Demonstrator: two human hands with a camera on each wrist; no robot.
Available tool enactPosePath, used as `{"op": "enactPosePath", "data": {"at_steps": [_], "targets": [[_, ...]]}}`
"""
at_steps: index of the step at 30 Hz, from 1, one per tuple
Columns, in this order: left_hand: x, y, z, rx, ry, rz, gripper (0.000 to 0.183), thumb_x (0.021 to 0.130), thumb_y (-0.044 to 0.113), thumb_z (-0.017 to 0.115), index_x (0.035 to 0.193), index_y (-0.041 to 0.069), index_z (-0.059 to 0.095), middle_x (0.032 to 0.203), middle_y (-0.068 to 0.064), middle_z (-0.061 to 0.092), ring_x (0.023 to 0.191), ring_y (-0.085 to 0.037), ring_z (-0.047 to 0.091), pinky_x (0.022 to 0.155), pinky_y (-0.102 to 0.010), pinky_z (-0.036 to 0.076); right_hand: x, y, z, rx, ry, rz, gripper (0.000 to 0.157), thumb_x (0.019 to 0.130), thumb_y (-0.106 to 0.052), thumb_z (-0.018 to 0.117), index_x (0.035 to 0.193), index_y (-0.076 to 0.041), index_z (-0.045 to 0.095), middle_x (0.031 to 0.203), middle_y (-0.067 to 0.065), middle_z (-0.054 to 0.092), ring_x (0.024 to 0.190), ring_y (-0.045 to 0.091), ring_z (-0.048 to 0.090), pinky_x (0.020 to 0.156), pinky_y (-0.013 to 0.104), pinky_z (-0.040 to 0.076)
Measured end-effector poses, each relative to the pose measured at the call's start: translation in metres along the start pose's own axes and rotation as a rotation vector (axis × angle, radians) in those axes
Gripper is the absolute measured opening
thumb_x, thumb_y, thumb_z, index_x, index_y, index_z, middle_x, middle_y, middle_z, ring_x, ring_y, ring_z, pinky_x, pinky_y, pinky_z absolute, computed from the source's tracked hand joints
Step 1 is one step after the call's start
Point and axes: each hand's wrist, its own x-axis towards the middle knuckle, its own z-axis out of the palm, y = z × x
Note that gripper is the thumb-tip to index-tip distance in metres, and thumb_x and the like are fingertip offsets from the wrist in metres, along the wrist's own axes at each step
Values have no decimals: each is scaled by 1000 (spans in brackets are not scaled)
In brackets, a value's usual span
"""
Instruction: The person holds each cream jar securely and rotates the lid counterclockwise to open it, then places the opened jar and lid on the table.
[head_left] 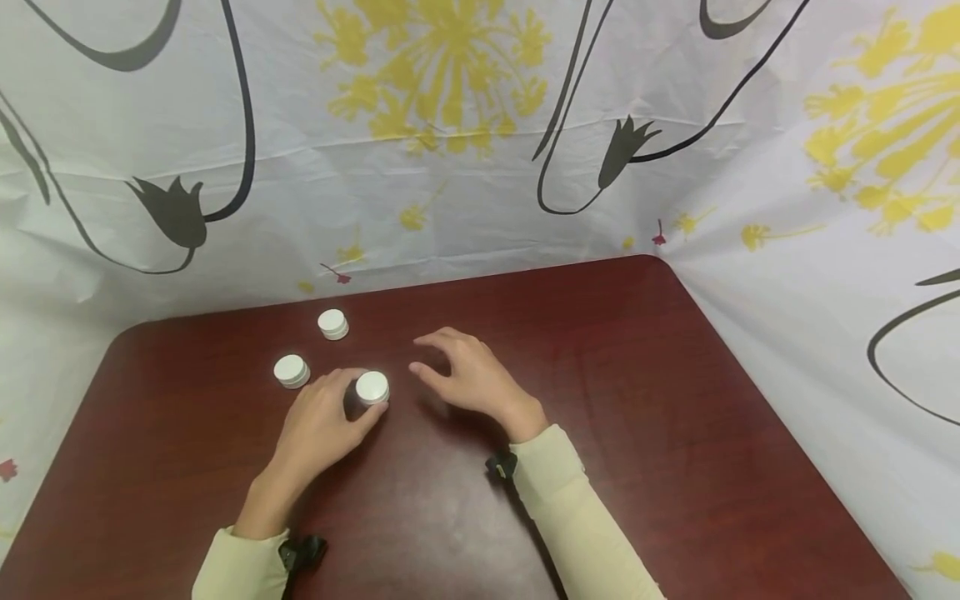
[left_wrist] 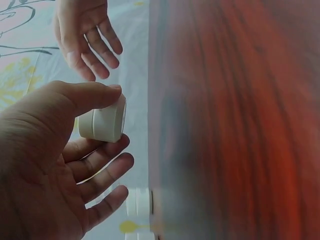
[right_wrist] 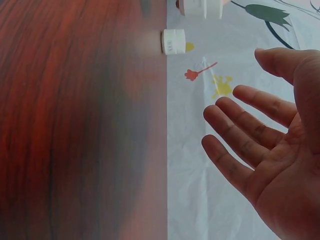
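Note:
My left hand (head_left: 321,423) pinches a small white round jar (head_left: 372,387) with a flat lid between its thumb and fingers. In the left wrist view, the thumb lies across one side of this jar (left_wrist: 106,120) and the index finger is at the other side, while the remaining fingers spread loosely. To the right of it my right hand (head_left: 474,377) hovers over the table, its palm facing the jar. Its fingers are relaxed and apart with nothing between them, as the right wrist view shows of that hand (right_wrist: 265,135).
Two more white jars stand beyond and left of the left hand: one near the table's back edge (head_left: 332,324), another jar (head_left: 292,372) closer to the fingers. The dark red wooden table (head_left: 637,375) meets a white patterned cloth (head_left: 480,200) behind and at its sides.

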Motion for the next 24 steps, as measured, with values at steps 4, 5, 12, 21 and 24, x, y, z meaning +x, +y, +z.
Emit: {"op": "enactPosePath", "data": {"at_steps": [4, 5, 12, 21, 24], "targets": [[9, 6, 4, -6, -27, 0, 49, 91, 35, 82, 130, 9, 69, 126, -14, 73, 117, -37, 69, 99, -59, 54, -1, 1, -2, 13, -1, 6, 45, 104, -38, 67, 141, -14, 67, 137, 4, 70, 128, 22, 68, 110, 43, 54], [11, 8, 5, -5, -31, 1, 49, 91, 35, 82, 130, 9, 69, 125, -14, 73, 118, -37, 69, 100, -59, 54, -2, 1, -3, 15, 0, 8, 45, 104, -39, 66, 141, -14, 66, 137, 4, 70, 128, 22, 68, 110, 43, 54], [25, 17, 10, -10, -47, 20, 49, 91, 35, 82, 130, 8, 68, 127, -15, 73, 121, -38, 67, 105, -62, 50, -3, 5, -8, 46, 38, 4, 44, 103, -40, 68, 140, -15, 67, 136, 4, 68, 125, 25, 69, 105, 42, 57], [39, 27, 12, -43, -34, 38, 50, 91, 35, 81, 131, 8, 68, 128, -15, 72, 122, -38, 67, 103, -60, 52, -4, 10, -14, 80, 52, 15, 46, 102, -38, 71, 141, -15, 65, 133, 7, 67, 123, 29, 70, 101, 45, 58], [43, 29, 14, -76, -25, 51, 49, 91, 33, 82, 130, 7, 69, 126, -15, 72, 120, -37, 68, 100, -59, 54, -4, 12, -15, 54, 58, 20, 46, 102, -39, 70, 142, -15, 65, 133, 7, 68, 121, 26, 70, 101, 43, 58]]}}
